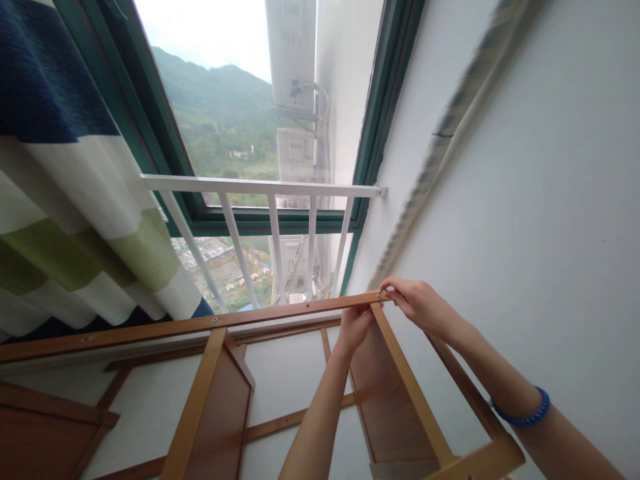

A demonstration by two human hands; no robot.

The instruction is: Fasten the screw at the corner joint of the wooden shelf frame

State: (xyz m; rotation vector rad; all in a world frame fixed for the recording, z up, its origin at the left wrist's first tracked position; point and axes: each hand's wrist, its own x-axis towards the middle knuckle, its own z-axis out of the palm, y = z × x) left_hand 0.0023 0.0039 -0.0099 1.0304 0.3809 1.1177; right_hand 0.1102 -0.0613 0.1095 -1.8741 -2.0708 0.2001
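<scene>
A long wooden rail [280, 312] crosses the frame, with bolt holes along its face. My right hand [413, 300] is at the rail's right end, thumb and fingers pinched on a small, dark, thin metal piece that looks like a hex key [381, 293]. From below, my left hand [354, 327] grips the joint where the rail meets a wooden upright post [410, 380]. Its fingertips are partly hidden behind the wood. Beside that post is a brown wooden panel [383, 400].
Another post with a panel [225, 400] joins the rail further left. Beyond stand a white railing [270, 187] and a green-framed window [370, 120]. A striped curtain [85, 227] hangs left; a wrapped pipe [440, 133] runs along the white wall [550, 220].
</scene>
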